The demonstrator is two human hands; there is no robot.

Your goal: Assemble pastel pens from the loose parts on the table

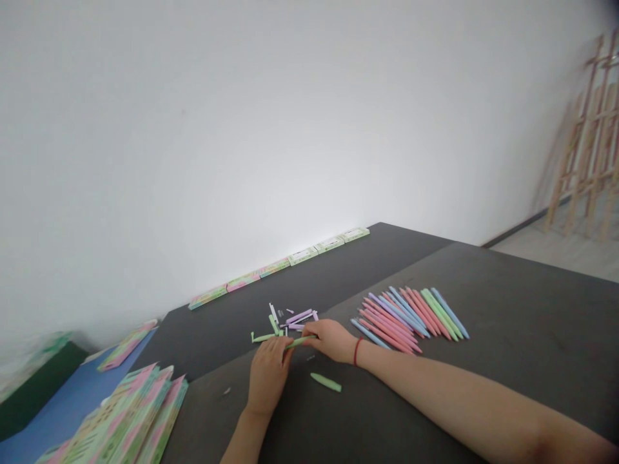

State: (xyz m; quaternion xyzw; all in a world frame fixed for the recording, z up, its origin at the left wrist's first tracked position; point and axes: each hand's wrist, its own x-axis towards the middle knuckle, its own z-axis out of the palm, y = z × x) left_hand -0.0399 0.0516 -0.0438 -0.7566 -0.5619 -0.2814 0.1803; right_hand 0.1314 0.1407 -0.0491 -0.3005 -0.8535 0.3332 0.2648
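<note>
Between my hands is a slim light-green pen (pixel 298 341), lying roughly level just above the dark table. My left hand (pixel 269 374) closes round its left end, and my right hand (pixel 333 339), with a red string at the wrist, pinches the right end. My fingers hide both tips. Just beyond them lies a loose cluster of pen parts: purple barrels (pixel 298 317), green pieces (pixel 264 338) and thin white sticks (pixel 273 314). Nearer to me a separate green pen piece (pixel 325 382) rests on the table. Right of my right hand, pink, blue, purple and green pens (pixel 403 317) lie side by side.
Flat printed packs (pixel 244 281) line the table's far edge along the white wall. More colourful packs (pixel 140 412) are stacked at the lower left, beside a blue surface (pixel 55 403) and a dark green box (pixel 43 386). Wooden racks (pixel 587 142) stand at the far right.
</note>
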